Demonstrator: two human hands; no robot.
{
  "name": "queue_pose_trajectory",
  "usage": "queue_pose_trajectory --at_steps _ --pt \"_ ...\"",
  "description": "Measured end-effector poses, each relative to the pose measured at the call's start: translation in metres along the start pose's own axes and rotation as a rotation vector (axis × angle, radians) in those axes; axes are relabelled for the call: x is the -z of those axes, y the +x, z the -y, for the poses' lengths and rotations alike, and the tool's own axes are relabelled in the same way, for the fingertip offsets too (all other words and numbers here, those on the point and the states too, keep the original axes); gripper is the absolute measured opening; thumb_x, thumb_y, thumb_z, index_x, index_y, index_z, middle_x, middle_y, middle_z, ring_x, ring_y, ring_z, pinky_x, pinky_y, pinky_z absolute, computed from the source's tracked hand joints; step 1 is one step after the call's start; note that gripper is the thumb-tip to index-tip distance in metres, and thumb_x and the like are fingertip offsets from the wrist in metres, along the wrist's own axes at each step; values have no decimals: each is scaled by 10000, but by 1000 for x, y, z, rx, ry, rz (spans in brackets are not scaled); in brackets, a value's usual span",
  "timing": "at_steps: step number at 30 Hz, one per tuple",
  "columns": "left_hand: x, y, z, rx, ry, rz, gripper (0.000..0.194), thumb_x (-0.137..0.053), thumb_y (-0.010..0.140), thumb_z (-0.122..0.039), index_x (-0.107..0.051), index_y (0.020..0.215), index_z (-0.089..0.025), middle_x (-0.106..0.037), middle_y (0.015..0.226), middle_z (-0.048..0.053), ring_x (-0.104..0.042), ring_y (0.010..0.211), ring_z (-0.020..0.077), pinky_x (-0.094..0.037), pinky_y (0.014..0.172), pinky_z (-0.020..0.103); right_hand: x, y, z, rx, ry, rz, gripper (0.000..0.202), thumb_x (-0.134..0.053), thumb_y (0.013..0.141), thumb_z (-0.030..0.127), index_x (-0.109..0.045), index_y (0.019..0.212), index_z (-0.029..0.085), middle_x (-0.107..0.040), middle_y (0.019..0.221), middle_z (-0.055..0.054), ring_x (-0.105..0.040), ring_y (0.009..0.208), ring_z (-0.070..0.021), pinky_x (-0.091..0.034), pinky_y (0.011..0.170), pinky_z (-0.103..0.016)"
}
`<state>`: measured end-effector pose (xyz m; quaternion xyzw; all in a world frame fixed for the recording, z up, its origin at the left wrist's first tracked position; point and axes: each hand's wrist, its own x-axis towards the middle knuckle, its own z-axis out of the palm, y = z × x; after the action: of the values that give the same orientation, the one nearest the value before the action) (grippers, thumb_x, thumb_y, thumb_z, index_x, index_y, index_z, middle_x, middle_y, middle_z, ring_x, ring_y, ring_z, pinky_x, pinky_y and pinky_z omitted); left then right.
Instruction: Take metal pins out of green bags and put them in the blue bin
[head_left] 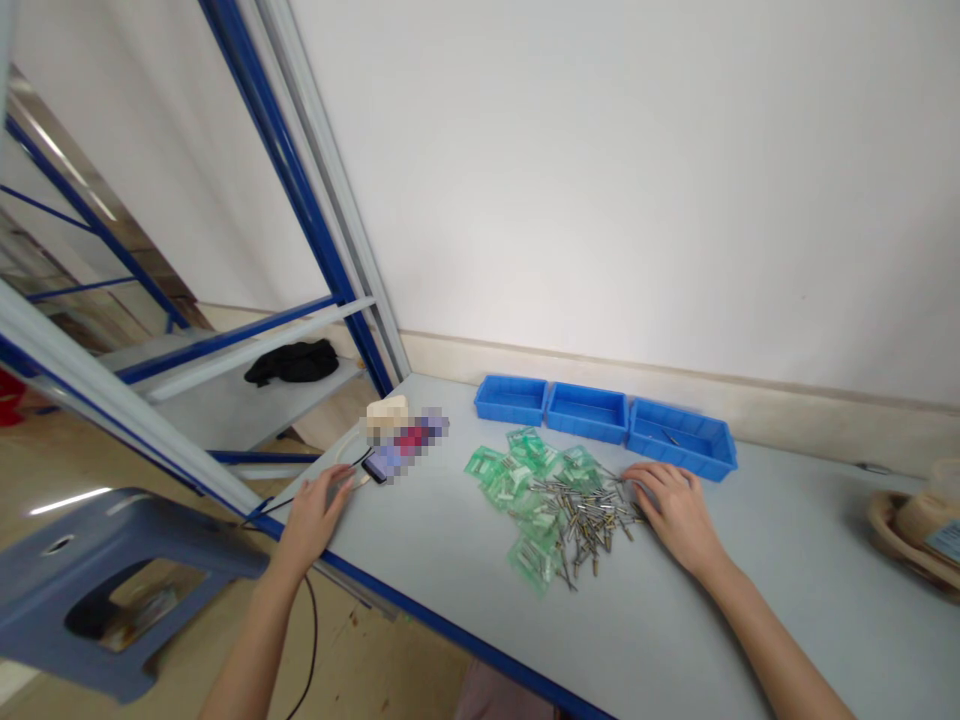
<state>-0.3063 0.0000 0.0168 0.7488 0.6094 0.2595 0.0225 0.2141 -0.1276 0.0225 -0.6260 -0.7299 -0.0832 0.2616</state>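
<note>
My left hand [313,515] rests at the table's front left edge, thumb and fingers a little apart. Close to its fingertips are a cable's pale end [361,481] and a phone [382,462], partly blurred out; no grip on either is visible. My right hand [670,508] lies loosely curved on the table, its thumb apart from the fingers. Its fingertips reach the right side of a pile of thin metal bits with shanks [589,515]. Small green-tinted plastic packets [517,478], some with metal pieces inside, lie left of and behind the pile.
Three blue bins [512,400] line the wall; the right one [682,440] holds a small piece. A brown container [896,525] stands far right. On the left are a blue plastic stool [142,570], a rack post [292,190] and black cloth [294,362] on a shelf.
</note>
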Motion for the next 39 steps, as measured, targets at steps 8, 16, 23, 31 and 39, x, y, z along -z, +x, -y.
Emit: queue_pose_trajectory --at_steps 8,16,23,31,39 --pt "-1 -11 -16 -71 203 -108 477 -254 892 -491 -568 1091 -192 -627 1116 112 -519 1141 262 -98 1100 559 -1 1 0 26 -40 -2 277 -362 906 234 -623 995 257 -654 1035 -35 -548 998 -209 -319 882 -393" --pt "-3 -10 -33 -159 231 -109 410 -283 899 -444 -559 1103 -219 -640 1092 77 -535 1105 229 -102 1116 519 -3 0 0 39 -23 11 296 -335 917 260 -619 999 248 -658 1022 -55 -546 1001 -225 -319 880 -404" --pt "-4 -14 -28 -129 199 -92 419 -294 902 -463 -532 1151 -223 -617 1159 68 -519 1120 228 -84 1114 518 -4 0 -1 40 -22 22 291 -336 917 244 -616 998 250 -659 1017 -43 -547 990 -210 -311 886 -392" --pt "-5 -8 -32 -128 182 -35 457 -294 895 -480 -476 1218 -212 -589 1207 80 -496 1148 244 -45 1108 542 -5 -1 -3 48 -20 36 289 -333 922 234 -608 1009 248 -658 1018 -44 -547 987 -209 -313 883 -387" --pt "-8 -8 -30 -127 191 -20 482 -308 884 -508 -511 1195 -201 -602 1161 100 -501 1141 253 -43 1097 571 -5 -1 -3 61 -23 52 277 -347 918 219 -605 1017 240 -658 1016 -42 -550 985 -201 -323 875 -374"
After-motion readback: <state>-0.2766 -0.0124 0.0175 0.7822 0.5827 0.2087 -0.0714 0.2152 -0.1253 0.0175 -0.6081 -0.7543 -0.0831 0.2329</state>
